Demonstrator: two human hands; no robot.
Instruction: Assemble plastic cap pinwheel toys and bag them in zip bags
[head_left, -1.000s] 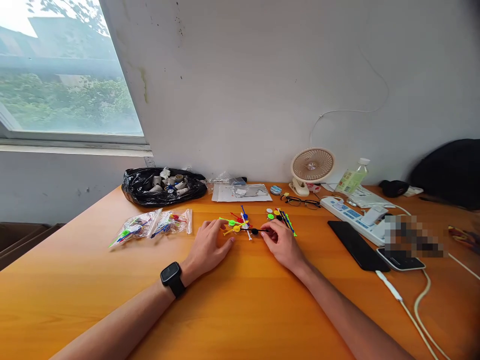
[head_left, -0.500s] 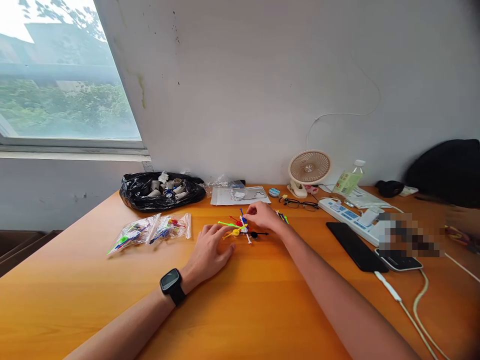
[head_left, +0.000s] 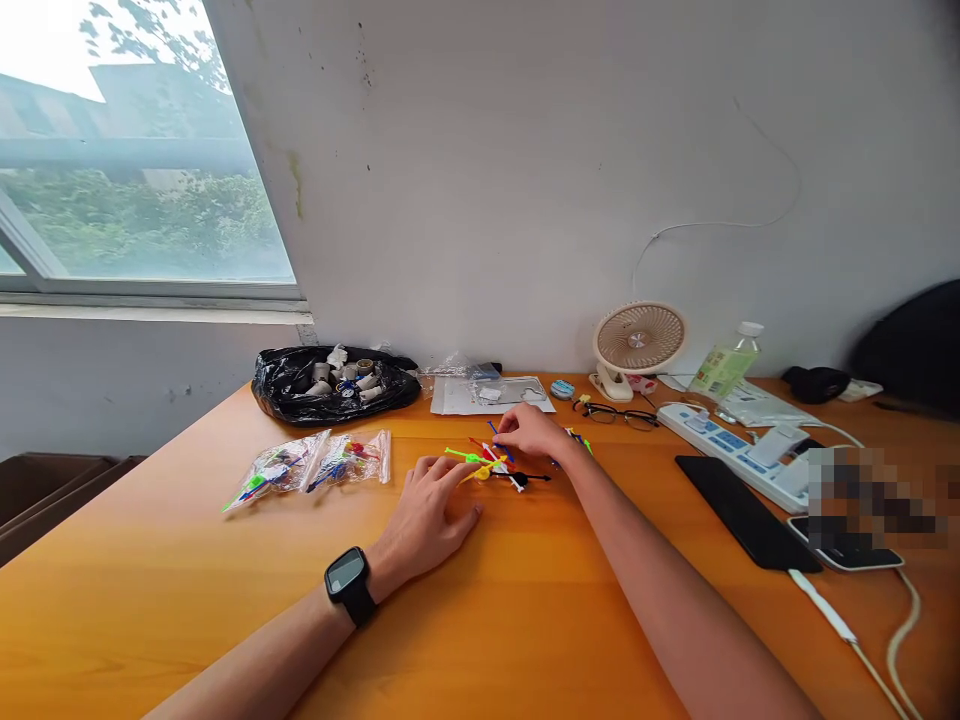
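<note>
Small plastic pieces with thin stems and round discs lie in a loose pile between my hands. Among them are a green piece (head_left: pixel 463 456), a yellow piece (head_left: pixel 482 473), a black piece (head_left: pixel 523 480) and a white one, partly overlapping. My left hand (head_left: pixel 429 515) rests on the table with fingers spread, fingertips at the pile's left edge, gripping nothing. Over the pile's far right side, my right hand (head_left: pixel 534 432) has thumb and forefinger closed on a blue plastic piece (head_left: pixel 496 431). More coloured pieces (head_left: pixel 579 440) lie partly hidden behind my right wrist.
Two clear zip bags (head_left: pixel 349 462) of similar pieces lie left. Behind them sits a black plastic bag (head_left: pixel 281 390) holding pipe fittings. Toward the right stand a clip fan (head_left: pixel 640 340), glasses (head_left: pixel 619 414), a bottle (head_left: pixel 726 365), a power strip (head_left: pixel 720 440) and a black phone-like slab (head_left: pixel 739 505).
The view has shifted slightly left. The blue piece at my right fingertips has tilted, and the white and red pieces lie at a different angle. My left hand stays beside the pile.
</note>
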